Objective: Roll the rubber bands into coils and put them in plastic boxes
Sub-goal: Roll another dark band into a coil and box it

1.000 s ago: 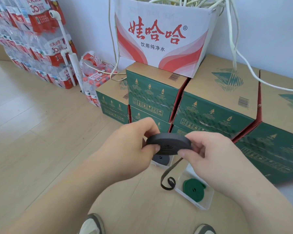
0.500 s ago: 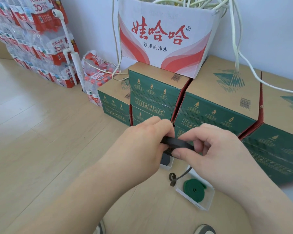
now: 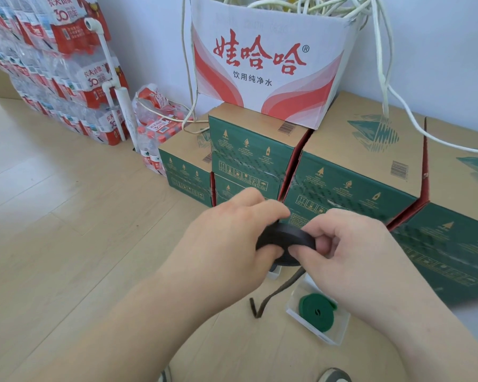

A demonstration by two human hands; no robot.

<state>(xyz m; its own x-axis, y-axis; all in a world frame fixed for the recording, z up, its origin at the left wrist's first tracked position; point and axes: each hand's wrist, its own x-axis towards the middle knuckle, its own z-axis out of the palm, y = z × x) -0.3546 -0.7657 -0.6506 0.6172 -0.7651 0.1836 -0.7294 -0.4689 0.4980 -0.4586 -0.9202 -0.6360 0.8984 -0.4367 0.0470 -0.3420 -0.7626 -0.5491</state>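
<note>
Both hands hold a black rubber band coil [image 3: 283, 238] above the floor. My left hand [image 3: 232, 238] grips its left side with curled fingers, and my right hand [image 3: 345, 244] pinches its right rim. A short loose tail [image 3: 271, 297] of the band hangs down, its end touching the floor. Below the right hand, a clear plastic box [image 3: 340, 334] on the floor contains a coiled green band [image 3: 316, 312]. A second clear box [image 3: 274, 274] peeks out under the hands, mostly hidden.
Green-and-brown cartons [image 3: 351, 172] are stacked against the wall ahead and to the right, with a white-and-red carton of cables [image 3: 262, 62] on top. Shrink-wrapped bottle packs [image 3: 61, 73] and a white pipe [image 3: 113, 86] stand at the left. My shoes [image 3: 334, 376] show at the bottom edge.
The hanging tail has become shorter as the band is wound onto the coil. Both hands shifted their grip round the coil, which is now tilted edge-on.
</note>
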